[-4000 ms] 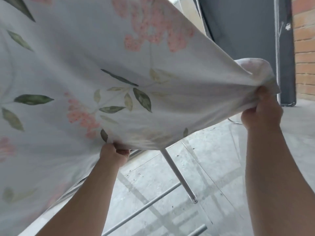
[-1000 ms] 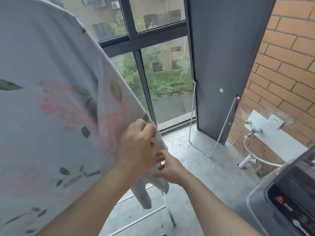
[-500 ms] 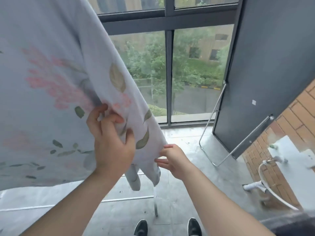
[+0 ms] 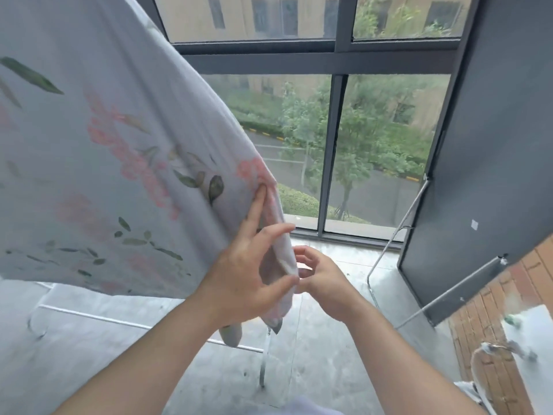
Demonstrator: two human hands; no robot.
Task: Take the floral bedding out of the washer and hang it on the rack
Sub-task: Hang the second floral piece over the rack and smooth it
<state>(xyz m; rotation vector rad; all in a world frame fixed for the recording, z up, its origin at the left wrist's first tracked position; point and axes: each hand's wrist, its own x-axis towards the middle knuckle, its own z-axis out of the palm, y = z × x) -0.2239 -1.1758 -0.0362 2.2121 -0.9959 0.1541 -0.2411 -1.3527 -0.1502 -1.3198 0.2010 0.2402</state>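
Note:
The floral bedding [image 4: 98,163], pale with pink flowers and green leaves, hangs draped over the rack and fills the left half of the view. The rack's metal tubes [image 4: 89,316] and one leg [image 4: 262,369] show below the cloth. My left hand [image 4: 248,274] grips the bedding's right edge loosely, with the index finger stretched up along the fabric and the hem running between thumb and fingers. My right hand [image 4: 324,281] sits just behind that hem with curled fingers near it, holding nothing that I can see. The washer is out of view.
A tall dark-framed window [image 4: 332,151] stands straight ahead. A dark grey panel [image 4: 490,145] with a metal frame [image 4: 398,232] leaning on it is at the right. A brick wall [image 4: 493,310] with a white plate [image 4: 532,330] and a tap and hose [image 4: 493,348] is at lower right. The floor is grey concrete.
My left hand has loosened from a full clasp to a light hold lower on the hem, index finger now extended. The right hand stays by the hem. The view has tilted up slightly.

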